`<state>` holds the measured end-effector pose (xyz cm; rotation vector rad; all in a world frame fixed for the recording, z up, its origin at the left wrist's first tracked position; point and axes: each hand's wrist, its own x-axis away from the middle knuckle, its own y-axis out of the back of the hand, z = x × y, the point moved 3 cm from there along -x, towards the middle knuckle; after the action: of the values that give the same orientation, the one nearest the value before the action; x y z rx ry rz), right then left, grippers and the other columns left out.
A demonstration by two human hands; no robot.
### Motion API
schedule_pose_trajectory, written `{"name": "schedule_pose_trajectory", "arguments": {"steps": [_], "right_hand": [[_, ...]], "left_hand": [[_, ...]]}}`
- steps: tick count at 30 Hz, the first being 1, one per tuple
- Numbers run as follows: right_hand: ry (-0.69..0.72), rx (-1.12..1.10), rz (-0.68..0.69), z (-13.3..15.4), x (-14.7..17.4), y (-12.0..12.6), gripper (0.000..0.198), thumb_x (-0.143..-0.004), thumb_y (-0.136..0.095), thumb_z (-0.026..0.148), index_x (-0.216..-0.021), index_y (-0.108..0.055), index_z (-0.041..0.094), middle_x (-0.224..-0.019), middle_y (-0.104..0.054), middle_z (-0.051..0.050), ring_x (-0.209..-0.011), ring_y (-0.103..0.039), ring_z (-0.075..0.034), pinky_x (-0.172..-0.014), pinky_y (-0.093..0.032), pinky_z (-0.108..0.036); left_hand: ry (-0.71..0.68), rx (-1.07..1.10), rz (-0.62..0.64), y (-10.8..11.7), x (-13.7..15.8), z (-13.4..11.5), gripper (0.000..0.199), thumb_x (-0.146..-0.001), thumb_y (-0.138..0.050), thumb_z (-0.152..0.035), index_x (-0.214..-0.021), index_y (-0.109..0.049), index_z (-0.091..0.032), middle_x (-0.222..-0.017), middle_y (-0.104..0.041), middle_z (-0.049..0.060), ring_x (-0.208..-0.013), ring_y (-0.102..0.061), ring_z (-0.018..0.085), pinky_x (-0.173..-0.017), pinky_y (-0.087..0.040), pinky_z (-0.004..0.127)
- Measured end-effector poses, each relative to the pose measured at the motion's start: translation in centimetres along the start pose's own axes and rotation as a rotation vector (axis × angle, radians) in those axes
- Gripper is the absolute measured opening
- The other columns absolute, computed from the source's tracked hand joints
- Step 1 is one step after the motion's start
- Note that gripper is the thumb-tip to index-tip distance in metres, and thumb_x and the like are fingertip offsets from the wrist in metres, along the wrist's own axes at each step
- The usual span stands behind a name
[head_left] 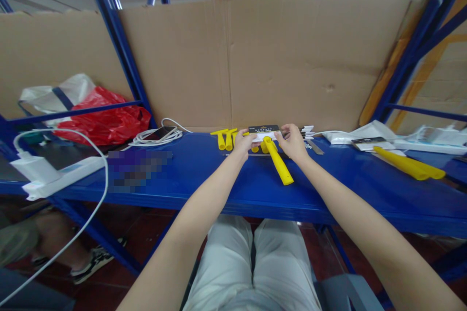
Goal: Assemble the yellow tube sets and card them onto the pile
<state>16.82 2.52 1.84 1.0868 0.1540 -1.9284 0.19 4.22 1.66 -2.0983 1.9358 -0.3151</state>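
Note:
Both hands are over the blue shelf top, close to the cardboard backing. My left hand (243, 143) is closed on the left end of a yellow T-shaped scraper's black-and-white packaging card (263, 129). At the card's right end, my right hand (292, 143) grips with thumb and fingers. The yellow scraper handle (280, 165) points from the card toward me and slants right; whether the fingers also press on its head cannot be made out. Several more yellow T-shaped tools (221, 139) lie left of my left hand. Small black-and-white pieces (307, 132) lie beyond my right hand.
The blue shelf (204, 175) has a cardboard wall (292, 58) behind it. To the right lie yellow handles (404, 163) and white plastic bags (357, 136). On the left are a coiled white cable (156, 138), a power strip (69, 175) and a red bag (105, 116). Another person's leg (58, 238) shows lower left.

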Motion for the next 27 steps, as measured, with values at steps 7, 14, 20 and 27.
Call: {"name": "schedule_pose_trajectory", "arguments": {"steps": [7,14,20,27], "right_hand": [[-0.194,-0.319,0.478,0.7,1.6,-2.2,0.038,-0.062,-0.072,0.025,-0.094,-0.051,0.021,-0.068,-0.059,0.004,-0.055,-0.059,-0.012,-0.053,-0.048,-0.024],[-0.179,-0.319,0.542,0.9,1.8,-2.1,0.025,-0.064,-0.064,0.011,-0.086,-0.055,0.019,-0.076,-0.06,0.004,-0.044,-0.056,-0.007,-0.042,-0.046,-0.017],[-0.158,-0.329,0.532,1.0,1.7,-1.9,0.026,-0.065,-0.063,0.008,-0.089,-0.062,0.019,-0.076,-0.063,0.003,-0.041,-0.057,-0.006,-0.038,-0.045,-0.015],[-0.253,-0.375,0.681,1.7,2.2,-2.1,0.019,-0.072,-0.06,0.009,-0.086,-0.07,0.017,-0.045,-0.056,0.006,-0.036,-0.055,-0.009,-0.037,-0.046,-0.016]], "left_hand": [[-0.004,-0.058,-0.008,0.1,0.0,0.0,0.043,-0.076,-0.056,0.001,-0.116,-0.051,-0.015,-0.091,-0.069,0.009,-0.072,-0.069,0.016,-0.064,-0.056,0.025],[-0.037,-0.15,-0.028,0.3,0.1,0.0,0.032,-0.073,-0.055,0.001,-0.101,-0.056,-0.015,-0.088,-0.067,0.006,-0.072,-0.067,0.016,-0.059,-0.053,0.023],[-0.055,-0.158,-0.031,0.2,0.0,0.0,0.03,-0.071,-0.055,0.001,-0.097,-0.057,-0.015,-0.087,-0.066,0.006,-0.074,-0.066,0.017,-0.056,-0.051,0.022],[-0.05,-0.139,-0.064,0.2,0.1,0.1,0.041,-0.075,-0.058,-0.004,-0.113,-0.052,-0.018,-0.099,-0.067,0.008,-0.076,-0.067,0.015,-0.053,-0.049,0.018]]}}
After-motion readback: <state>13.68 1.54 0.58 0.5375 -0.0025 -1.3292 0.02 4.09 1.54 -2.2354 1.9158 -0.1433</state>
